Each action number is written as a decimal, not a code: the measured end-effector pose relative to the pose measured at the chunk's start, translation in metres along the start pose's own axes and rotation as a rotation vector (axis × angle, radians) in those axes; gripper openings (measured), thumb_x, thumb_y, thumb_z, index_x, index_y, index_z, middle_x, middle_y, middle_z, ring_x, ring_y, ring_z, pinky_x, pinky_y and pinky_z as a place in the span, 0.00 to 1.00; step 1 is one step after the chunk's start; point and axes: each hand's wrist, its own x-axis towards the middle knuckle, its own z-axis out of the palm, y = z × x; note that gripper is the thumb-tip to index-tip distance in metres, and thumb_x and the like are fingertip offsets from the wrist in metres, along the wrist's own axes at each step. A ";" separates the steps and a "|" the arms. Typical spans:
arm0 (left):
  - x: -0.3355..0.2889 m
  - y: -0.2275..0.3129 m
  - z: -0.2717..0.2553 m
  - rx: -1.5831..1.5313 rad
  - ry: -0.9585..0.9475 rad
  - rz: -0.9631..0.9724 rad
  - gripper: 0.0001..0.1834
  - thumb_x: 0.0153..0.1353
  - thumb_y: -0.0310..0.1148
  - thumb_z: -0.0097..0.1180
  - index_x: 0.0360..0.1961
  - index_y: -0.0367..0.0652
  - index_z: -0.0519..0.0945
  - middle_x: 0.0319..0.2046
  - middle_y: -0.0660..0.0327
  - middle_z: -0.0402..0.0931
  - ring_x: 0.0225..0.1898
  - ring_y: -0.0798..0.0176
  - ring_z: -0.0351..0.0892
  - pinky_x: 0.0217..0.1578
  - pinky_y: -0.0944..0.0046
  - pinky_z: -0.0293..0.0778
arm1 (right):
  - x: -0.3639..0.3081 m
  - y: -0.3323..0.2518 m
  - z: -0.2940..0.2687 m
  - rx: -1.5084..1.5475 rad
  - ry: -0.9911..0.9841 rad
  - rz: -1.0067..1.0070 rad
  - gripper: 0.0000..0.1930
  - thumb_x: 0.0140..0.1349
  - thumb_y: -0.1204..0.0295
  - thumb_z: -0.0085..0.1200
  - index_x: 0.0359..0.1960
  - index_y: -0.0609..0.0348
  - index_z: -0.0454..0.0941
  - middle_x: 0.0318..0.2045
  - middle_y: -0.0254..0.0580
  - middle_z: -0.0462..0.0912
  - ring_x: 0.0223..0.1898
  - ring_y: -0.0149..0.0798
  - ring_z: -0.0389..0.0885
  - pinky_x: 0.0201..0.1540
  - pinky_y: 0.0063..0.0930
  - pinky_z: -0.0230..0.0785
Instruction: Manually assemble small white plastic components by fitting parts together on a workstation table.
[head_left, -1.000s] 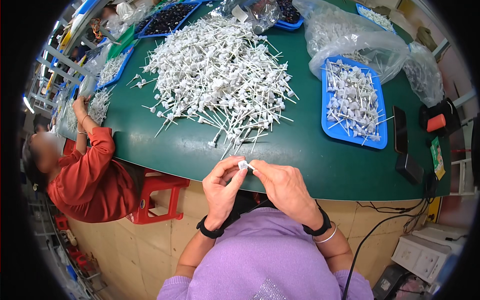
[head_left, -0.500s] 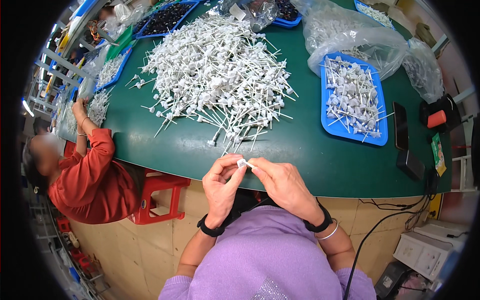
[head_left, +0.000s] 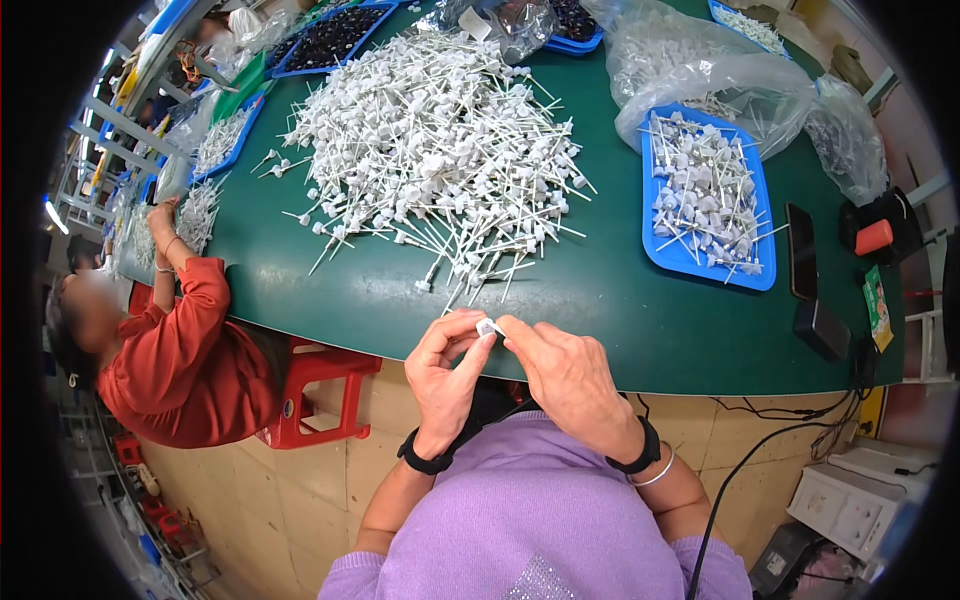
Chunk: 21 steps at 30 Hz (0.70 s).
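Note:
Just over the near table edge, my left hand pinches a small white plastic pump head between thumb and fingertips. My right hand meets it from the right, with thumb and index finger closed on the thin tube that sticks out of it; the fingers hide most of the tube. Beyond both hands lies a large heap of similar white pump heads with thin tubes. A few strays lie along the heap's near side, a short way from my fingertips.
A blue tray of pump heads stands at right, beside a clear plastic bag, a phone and a black box. At left, a person in a red top works near a red stool. Cables hang at lower right.
My right hand has rolled slightly, turning its back more toward the view, with its fingertips still at the tube. My left hand and the pump head have barely shifted.

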 end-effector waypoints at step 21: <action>0.003 0.005 -0.007 0.068 -0.102 0.056 0.12 0.59 0.13 0.59 0.45 0.30 0.81 0.50 0.51 0.77 0.45 0.63 0.83 0.47 0.68 0.81 | 0.013 0.038 0.001 1.013 -0.471 0.353 0.14 0.76 0.64 0.44 0.45 0.61 0.79 0.15 0.26 0.66 0.16 0.20 0.62 0.19 0.22 0.55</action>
